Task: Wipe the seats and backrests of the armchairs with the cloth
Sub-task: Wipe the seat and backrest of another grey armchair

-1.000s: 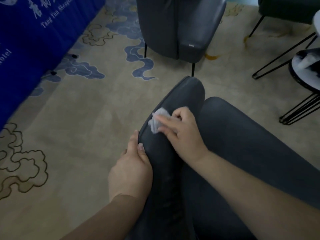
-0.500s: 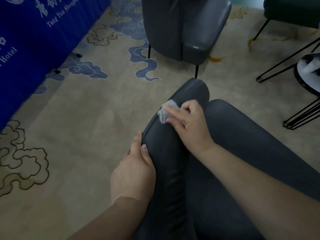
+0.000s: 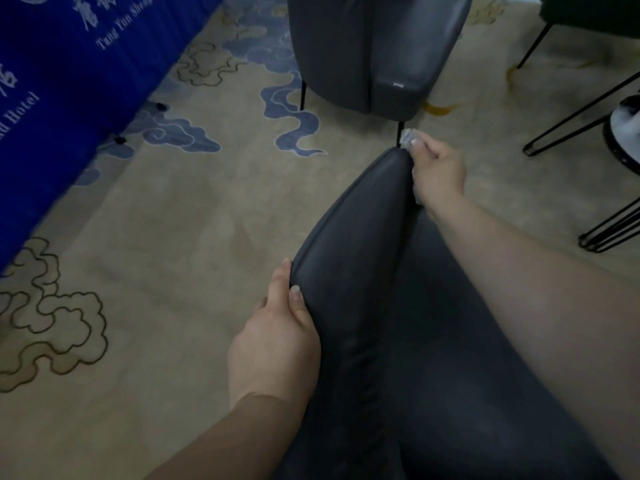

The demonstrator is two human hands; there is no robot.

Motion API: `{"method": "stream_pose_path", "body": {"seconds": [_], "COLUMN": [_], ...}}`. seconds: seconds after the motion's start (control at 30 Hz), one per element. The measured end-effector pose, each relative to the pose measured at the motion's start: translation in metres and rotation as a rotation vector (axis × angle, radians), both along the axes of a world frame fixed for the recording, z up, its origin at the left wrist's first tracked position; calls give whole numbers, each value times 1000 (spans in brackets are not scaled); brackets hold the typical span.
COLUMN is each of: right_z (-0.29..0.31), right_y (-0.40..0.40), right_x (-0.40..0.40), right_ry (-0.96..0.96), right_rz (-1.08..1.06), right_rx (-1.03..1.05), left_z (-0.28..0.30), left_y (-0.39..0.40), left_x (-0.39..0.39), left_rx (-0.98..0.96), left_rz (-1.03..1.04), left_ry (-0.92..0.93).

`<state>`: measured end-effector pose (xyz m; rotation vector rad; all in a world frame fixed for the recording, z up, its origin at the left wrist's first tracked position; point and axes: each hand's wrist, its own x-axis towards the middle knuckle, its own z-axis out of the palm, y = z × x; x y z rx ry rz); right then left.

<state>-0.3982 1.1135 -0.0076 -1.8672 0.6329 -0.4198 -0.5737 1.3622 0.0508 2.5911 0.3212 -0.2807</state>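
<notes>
Cloth mostly hidden in right hand fingers; left hand clasps armchair.

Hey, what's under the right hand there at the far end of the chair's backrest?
The right hand pinches a small grey cloth at the far tip of the dark backrest. Only the cloth's corner shows past the fingertips; the rest, and the backrest surface beneath the palm, are covered.

Both forearms were bare, no sleeves in view. The left hand and right hand wore nothing; short, pale, unpainted nails.
</notes>
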Motion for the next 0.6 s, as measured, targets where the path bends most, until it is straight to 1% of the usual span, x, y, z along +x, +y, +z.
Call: {"method": "stream_pose_path", "body": {"seconds": [0.1,0.17,0.33,0.4,0.47,0.53,0.6], "right_z": [10,16,14,14,18,21,24], "right_y": [34,58,98,101,92,80,69], "right_x": [-36,-74,-176,-185,-160,-113,-72], "right_ry": [-107,-168,-277,-300,-279,-183,-88], "right_rz": [250,377,553,596,547,391,259], "right_rx": [-268,-361,-332,-341,-408,-450,-423], "left_z": [0,0,0,0,-1,-2,-4], "left_y": [0,0,1,2,3,4,6], "left_x": [-1,-1,-1,-1,0,0,0], "left_rx": [3,-9,-68,-93,-107,-130,-170], "left_rz": [-17,-18,-7,24,50,62,77], "left_ry": [-6,-15,-40,-43,-41,-44,-51]}}
